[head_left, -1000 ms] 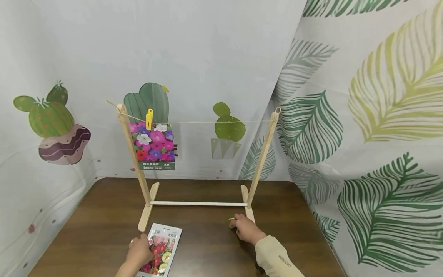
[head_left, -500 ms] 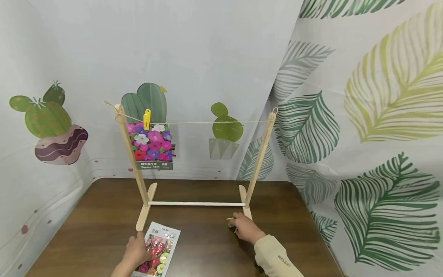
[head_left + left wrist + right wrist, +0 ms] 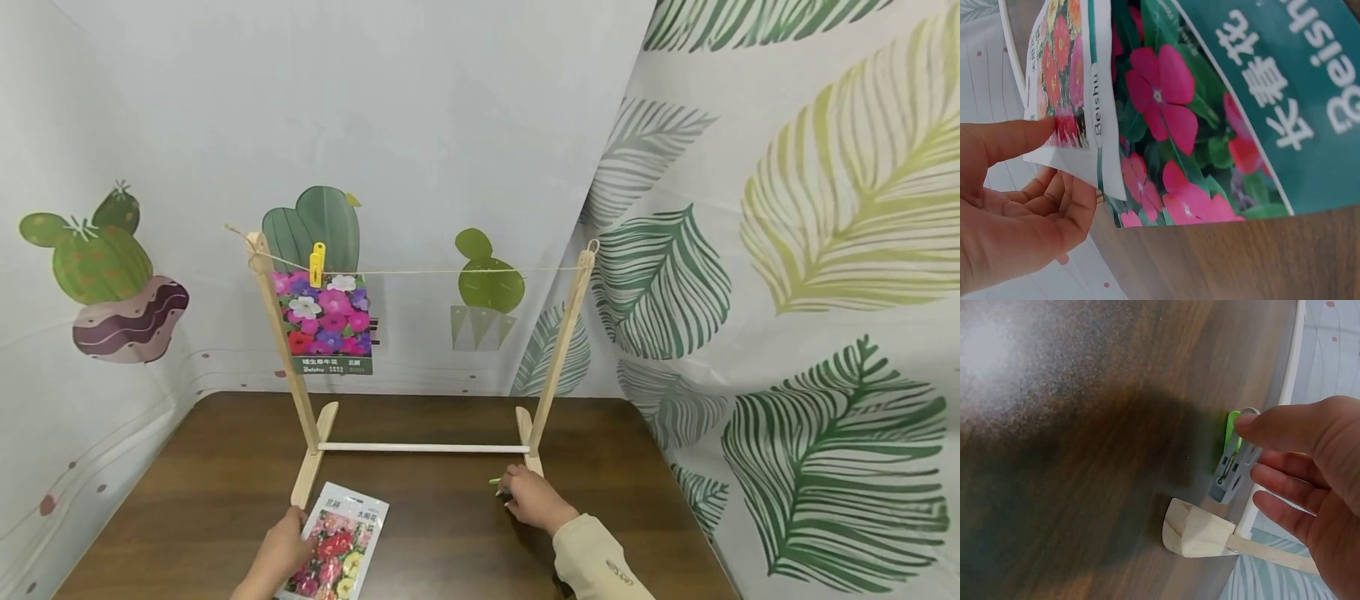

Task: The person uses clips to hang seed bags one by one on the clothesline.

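My left hand (image 3: 276, 550) pinches the left edge of a white seed packet (image 3: 335, 542) with red, pink and yellow flowers. In the left wrist view the thumb lies on the packet's face and the other fingers are behind it. A second seed packet (image 3: 1160, 94), green with magenta flowers, shows beside and behind the white one there; I cannot make it out in the head view. My right hand (image 3: 534, 498) holds a grey and green clothespin (image 3: 1229, 469) between thumb and fingers, low over the table near the stand's right foot (image 3: 1194, 530).
A wooden stand (image 3: 281, 350) carries a string (image 3: 435, 271) between two posts, joined below by a white rod (image 3: 420, 447). From the string's left end hangs a petunia packet (image 3: 330, 325) under a yellow clothespin (image 3: 317, 265). Printed cloth surrounds the brown table (image 3: 435, 517).
My left hand has drawn slightly left with the white packet still in its fingers. My right hand has barely moved and keeps the clothespin. The head view has shifted a little.
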`<move>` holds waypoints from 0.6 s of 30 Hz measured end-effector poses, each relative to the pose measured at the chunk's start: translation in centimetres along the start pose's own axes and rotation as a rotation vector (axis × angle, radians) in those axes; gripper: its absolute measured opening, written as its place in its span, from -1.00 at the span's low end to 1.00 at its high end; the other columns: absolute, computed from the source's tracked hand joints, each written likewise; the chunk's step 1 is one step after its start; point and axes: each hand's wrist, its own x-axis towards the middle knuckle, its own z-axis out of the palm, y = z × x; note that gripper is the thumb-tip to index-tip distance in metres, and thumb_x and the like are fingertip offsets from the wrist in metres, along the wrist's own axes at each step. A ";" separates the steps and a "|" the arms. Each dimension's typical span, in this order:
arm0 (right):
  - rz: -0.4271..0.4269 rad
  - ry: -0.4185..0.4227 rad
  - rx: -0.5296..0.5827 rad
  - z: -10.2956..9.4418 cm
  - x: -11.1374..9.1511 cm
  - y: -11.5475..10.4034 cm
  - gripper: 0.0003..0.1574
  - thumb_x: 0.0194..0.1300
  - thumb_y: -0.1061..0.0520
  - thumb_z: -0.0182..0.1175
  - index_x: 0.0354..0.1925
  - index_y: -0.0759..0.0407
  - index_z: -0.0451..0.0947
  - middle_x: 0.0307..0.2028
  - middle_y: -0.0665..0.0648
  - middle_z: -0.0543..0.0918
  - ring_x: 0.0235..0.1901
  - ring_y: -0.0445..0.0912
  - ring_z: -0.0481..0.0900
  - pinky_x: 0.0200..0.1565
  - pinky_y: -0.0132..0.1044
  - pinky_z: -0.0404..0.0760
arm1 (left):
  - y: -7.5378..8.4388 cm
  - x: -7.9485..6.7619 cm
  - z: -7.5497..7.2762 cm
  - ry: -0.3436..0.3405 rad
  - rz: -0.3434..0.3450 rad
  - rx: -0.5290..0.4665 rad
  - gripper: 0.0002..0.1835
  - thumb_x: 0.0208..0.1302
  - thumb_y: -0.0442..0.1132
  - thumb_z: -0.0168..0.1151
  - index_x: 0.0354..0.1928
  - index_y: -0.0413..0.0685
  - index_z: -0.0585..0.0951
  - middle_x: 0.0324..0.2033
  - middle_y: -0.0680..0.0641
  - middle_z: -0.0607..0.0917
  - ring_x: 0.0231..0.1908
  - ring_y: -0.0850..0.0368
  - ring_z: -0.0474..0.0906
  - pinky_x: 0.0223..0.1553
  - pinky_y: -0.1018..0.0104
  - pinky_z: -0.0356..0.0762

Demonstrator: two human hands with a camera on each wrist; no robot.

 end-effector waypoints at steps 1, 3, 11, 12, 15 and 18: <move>0.002 0.000 0.000 0.0 0.0 0.0 -0.74 -0.10 0.31 0.43 -0.38 0.18 0.59 -0.41 -0.01 0.48 -0.38 -0.11 0.47 -0.31 -0.34 0.52 | -0.1 0.1 0.0 0.003 -0.001 -0.006 -0.73 -0.06 -0.41 0.29 -0.37 -0.30 0.37 -0.55 -0.17 0.55 -0.50 -0.09 0.49 -0.46 0.03 0.45; 0.007 -0.004 -0.002 0.0 -0.1 -0.1 -0.74 -0.08 0.30 0.43 -0.38 0.18 0.56 -0.42 0.00 0.48 -0.39 -0.11 0.47 -0.32 -0.34 0.52 | -0.2 0.1 0.0 0.009 0.000 -0.018 -0.77 -0.01 -0.41 0.26 -0.39 -0.31 0.39 -0.55 -0.17 0.55 -0.49 -0.09 0.48 -0.45 0.03 0.45; 0.005 0.017 -0.014 -0.2 0.0 -0.1 -0.74 -0.07 0.24 0.45 -0.42 0.18 0.53 -0.47 -0.01 0.48 -0.43 -0.13 0.48 -0.36 -0.36 0.49 | 0.2 0.2 -0.3 0.020 -0.031 -0.092 -0.88 0.05 -0.44 0.19 -0.41 -0.35 0.44 -0.60 -0.05 0.46 -0.52 0.03 0.41 -0.47 0.16 0.40; 0.002 0.022 -0.018 -0.2 0.0 -0.1 -0.74 -0.06 0.23 0.45 -0.43 0.18 0.53 -0.48 -0.01 0.48 -0.43 -0.13 0.48 -0.37 -0.36 0.49 | 0.2 0.3 -0.2 0.017 -0.036 -0.108 -0.89 0.06 -0.45 0.18 -0.41 -0.35 0.45 -0.59 -0.04 0.47 -0.52 0.05 0.41 -0.46 0.18 0.40; 0.005 0.025 -0.008 -0.4 0.1 -0.2 -0.78 -0.02 0.22 0.43 -0.40 0.20 0.56 -0.48 -0.01 0.48 -0.44 -0.14 0.48 -0.38 -0.36 0.49 | 0.1 0.5 -0.3 0.006 -0.047 -0.158 -0.90 0.06 -0.47 0.17 -0.40 -0.38 0.46 -0.57 -0.06 0.49 -0.52 0.08 0.39 -0.45 0.24 0.38; 0.013 0.023 0.016 -0.4 0.2 -0.2 -0.80 0.04 0.22 0.39 -0.34 0.24 0.59 -0.47 0.00 0.48 -0.46 -0.16 0.47 -0.40 -0.36 0.49 | 0.1 0.7 -0.3 0.004 -0.049 -0.202 -0.91 0.06 -0.49 0.16 -0.40 -0.41 0.46 -0.57 -0.06 0.49 -0.52 0.10 0.37 -0.44 0.27 0.36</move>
